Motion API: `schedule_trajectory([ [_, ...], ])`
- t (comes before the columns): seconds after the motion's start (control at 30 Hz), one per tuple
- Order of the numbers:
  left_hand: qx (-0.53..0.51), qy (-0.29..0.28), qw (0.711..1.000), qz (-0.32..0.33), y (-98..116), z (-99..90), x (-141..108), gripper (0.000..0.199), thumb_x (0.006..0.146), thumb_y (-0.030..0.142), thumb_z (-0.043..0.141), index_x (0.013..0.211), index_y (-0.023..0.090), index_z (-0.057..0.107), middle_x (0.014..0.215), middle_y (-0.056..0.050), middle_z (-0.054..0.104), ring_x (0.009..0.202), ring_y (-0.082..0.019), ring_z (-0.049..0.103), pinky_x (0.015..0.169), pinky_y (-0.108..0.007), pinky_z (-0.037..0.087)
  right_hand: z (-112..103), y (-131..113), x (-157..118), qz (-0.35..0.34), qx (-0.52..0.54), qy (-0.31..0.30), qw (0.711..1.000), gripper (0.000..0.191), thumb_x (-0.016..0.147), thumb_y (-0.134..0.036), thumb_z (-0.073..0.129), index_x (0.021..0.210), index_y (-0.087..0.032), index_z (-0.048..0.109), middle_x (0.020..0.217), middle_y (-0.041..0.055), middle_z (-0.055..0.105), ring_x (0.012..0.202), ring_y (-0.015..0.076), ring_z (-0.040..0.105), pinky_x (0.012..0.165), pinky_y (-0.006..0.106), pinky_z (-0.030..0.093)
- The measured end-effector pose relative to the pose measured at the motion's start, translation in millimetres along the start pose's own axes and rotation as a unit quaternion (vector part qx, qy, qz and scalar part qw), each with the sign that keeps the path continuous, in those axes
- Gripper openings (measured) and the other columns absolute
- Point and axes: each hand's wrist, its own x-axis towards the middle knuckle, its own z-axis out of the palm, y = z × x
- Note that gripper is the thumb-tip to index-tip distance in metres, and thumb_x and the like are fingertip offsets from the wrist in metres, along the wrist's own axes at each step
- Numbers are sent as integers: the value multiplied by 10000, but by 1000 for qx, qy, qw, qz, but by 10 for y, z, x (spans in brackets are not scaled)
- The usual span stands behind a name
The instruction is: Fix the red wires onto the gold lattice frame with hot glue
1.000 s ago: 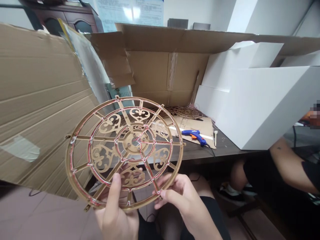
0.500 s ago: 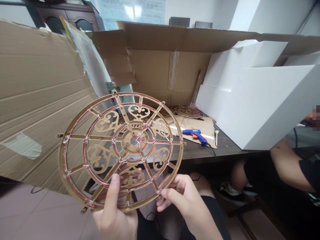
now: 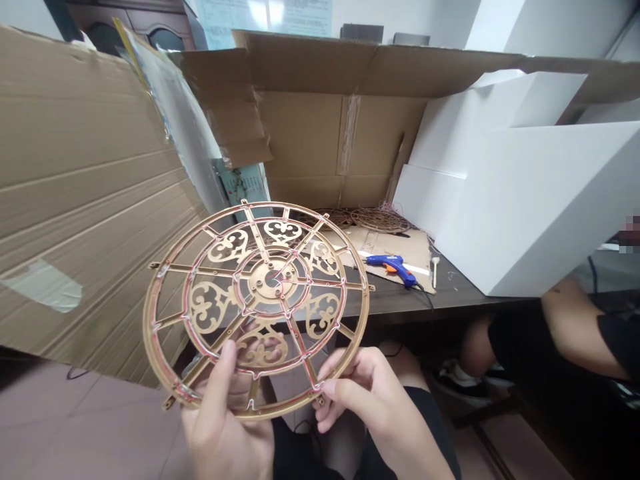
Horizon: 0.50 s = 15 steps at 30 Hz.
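A round gold-brown openwork frame (image 3: 265, 279) with spokes, rings and scroll ornaments is held up, tilted, above my lap. Red and white wires run along its rings and some of its spokes. My left hand (image 3: 220, 413) grips the lower left of the rim, with the thumb on the near side and fingers partly hidden behind it. At the lower right of the rim, the thumb and fingers of my right hand (image 3: 367, 393) pinch the end of a spoke, where the wire runs.
Behind the frame, a blue glue gun (image 3: 395, 268) lies on a cardboard piece (image 3: 423, 248) on the dark table (image 3: 450, 293). More round frames (image 3: 383, 219) lie farther back. Cardboard (image 3: 80, 200) stands left, white boxes (image 3: 540, 200) right. Another person's arm (image 3: 570, 317) shows at right.
The round frame has tipped back, its upper edge lower and its left side shifted right. Both hands keep their hold. The camera view has shifted slightly.
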Motion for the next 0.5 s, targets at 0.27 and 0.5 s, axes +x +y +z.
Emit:
schedule_trajectory([
  [0.27, -44, 35, 992, -115, -11, -24, 64, 173, 750, 150, 770, 922, 168, 758, 849, 17, 767, 673, -110, 715, 583, -151, 575, 15, -31, -7, 41, 48, -19, 998, 313, 730, -338, 795, 878, -124, 622, 662, 73, 736, 530, 170, 692, 522, 255, 575],
  [0.5, -42, 1, 992, -121, -75, -57, 113, 195, 771, 201, 767, 963, 171, 781, 915, -7, 779, 748, -133, 737, 629, -188, 610, 36, -42, -50, 47, 73, -14, 996, 392, 739, -393, 833, 922, -137, 599, 660, 44, 727, 543, 162, 694, 524, 246, 578],
])
